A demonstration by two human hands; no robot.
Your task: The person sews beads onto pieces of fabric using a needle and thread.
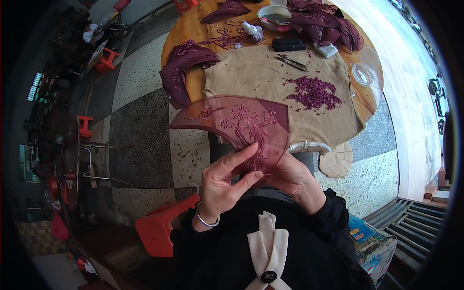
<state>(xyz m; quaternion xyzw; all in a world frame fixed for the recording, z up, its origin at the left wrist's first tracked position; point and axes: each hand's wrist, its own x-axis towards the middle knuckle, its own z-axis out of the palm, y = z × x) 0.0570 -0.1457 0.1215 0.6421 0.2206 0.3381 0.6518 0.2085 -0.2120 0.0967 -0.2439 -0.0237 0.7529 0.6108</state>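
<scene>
A sheer maroon fabric piece with raised flower embroidery (251, 121) hangs between my hands over the table's near edge. My left hand (231, 180) grips its lower part, index finger and thumb lying on the embroidery. From behind and to the right, my right hand (295, 176) holds the same piece; its fingers are partly hidden by the cloth. Beyond it, a heap of small purple beads (315, 93) lies on a tan cloth (241, 72). Thread snips (291, 61) rest near the beads, below a black case (288, 45).
On the wooden table (174, 39) are more maroon pieces (182, 72), a white thread cone (253, 31), a white bowl (273, 11) and a maroon fabric pile (326, 24). A coil of clear line (363, 75) sits at the right edge. A red stool (157, 229) stands at my left.
</scene>
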